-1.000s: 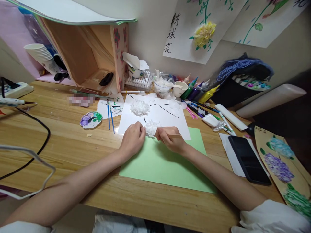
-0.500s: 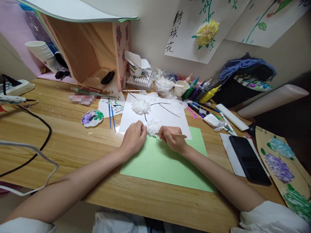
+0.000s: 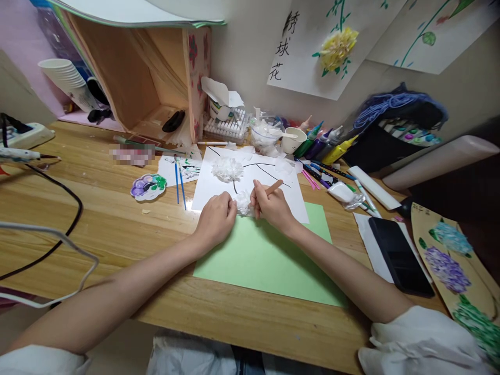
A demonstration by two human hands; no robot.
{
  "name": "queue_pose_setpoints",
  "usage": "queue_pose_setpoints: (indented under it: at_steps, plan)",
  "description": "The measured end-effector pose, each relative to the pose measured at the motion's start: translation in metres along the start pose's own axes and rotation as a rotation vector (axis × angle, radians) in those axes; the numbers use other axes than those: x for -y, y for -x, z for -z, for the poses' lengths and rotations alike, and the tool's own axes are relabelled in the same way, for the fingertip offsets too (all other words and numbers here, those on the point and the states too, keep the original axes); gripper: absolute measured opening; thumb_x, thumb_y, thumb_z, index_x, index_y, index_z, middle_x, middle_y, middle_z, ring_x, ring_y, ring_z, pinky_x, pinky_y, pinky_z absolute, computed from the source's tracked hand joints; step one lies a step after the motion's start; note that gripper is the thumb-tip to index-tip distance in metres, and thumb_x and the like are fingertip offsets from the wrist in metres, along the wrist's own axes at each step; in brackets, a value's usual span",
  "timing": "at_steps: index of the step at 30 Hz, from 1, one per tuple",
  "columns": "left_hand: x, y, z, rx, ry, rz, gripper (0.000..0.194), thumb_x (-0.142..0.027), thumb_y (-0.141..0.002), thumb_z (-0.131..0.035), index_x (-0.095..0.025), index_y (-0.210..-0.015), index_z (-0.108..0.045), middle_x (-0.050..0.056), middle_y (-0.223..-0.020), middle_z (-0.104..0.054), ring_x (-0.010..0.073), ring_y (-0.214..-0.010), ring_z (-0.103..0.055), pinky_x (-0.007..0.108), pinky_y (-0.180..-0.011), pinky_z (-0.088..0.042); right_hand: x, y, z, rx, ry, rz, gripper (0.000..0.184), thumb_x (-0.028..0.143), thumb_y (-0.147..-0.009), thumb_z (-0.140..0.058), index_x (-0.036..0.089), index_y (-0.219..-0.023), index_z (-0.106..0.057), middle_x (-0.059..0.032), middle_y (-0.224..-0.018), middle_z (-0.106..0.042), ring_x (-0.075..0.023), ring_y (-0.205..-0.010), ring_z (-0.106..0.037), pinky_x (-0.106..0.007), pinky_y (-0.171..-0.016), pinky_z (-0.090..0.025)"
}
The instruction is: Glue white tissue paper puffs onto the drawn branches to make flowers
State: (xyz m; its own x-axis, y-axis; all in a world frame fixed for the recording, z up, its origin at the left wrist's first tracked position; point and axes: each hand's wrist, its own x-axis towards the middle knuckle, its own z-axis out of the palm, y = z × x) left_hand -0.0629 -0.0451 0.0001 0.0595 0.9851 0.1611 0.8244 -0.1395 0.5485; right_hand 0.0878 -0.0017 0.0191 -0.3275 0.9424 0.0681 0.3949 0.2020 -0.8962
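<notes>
My right hand point(image 3: 271, 205) is closed round a wooden craft stick point(image 3: 275, 187), whose free end points up to the right. Its fingertips are at the right side of a ruffled white paper flower point(image 3: 244, 202), partly covering it. At the flower's left edge, my left hand point(image 3: 216, 216) is curled closed; whatever its fingers pinch is hidden. Another white paper flower point(image 3: 227, 170) lies higher on the white sheet point(image 3: 207, 182), beside drawn black stem lines. Under the white sheet's lower part lies a green sheet point(image 3: 269, 265).
Left of the sheet are blue brushes point(image 3: 180, 185) and a paint palette point(image 3: 148, 187). Behind stand a bowl of white paper scraps point(image 3: 266, 133), a paper cup point(image 3: 294, 140) and paint bottles point(image 3: 338, 150). A phone point(image 3: 400, 255) lies to the right, a glue gun point(image 3: 23, 154) far left.
The craft stick has swung from lying nearly level to slanting upward as my right hand turned and rose slightly. My left hand stays almost in place.
</notes>
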Motion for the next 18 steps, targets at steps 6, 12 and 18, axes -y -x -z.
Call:
queue_pose_setpoints:
  at_steps: [6, 12, 18]
  plan:
    - [0.001, -0.001, -0.001, -0.006, -0.020, -0.017, 0.018, -0.026, -0.089, -0.033, -0.021, -0.072, -0.037, 0.003, -0.070, -0.051, 0.0193, -0.070, -0.049, 0.030, -0.061, -0.032, 0.009, -0.019, -0.002, 0.040, 0.111, -0.110, 0.055, 0.048, -0.090, -0.033, 0.018, -0.047, -0.050, 0.0015, -0.031, -0.048, -0.0112, -0.037, -0.052, -0.023, -0.053, -0.041]
    - [0.001, -0.001, -0.002, -0.016, -0.021, -0.019, 0.018, -0.026, -0.089, -0.034, -0.021, -0.072, -0.036, 0.002, -0.070, -0.051, 0.0189, -0.070, -0.048, 0.030, -0.061, -0.032, 0.009, -0.014, 0.010, 0.038, -0.042, -0.045, 0.053, 0.049, -0.090, -0.034, 0.018, -0.049, -0.048, 0.0036, -0.030, -0.044, -0.0092, -0.032, -0.045, -0.023, -0.048, -0.037]
    - [0.002, 0.000, -0.002, -0.009, 0.014, -0.011, 0.019, -0.026, -0.089, -0.034, -0.021, -0.070, -0.035, 0.002, -0.069, -0.050, 0.0182, -0.069, -0.047, 0.030, -0.062, -0.033, -0.011, 0.025, 0.025, -0.076, -0.044, 0.248, 0.049, 0.042, -0.093, -0.029, 0.019, -0.055, -0.049, 0.0027, -0.042, -0.046, -0.0090, -0.040, -0.043, -0.024, -0.049, -0.036]
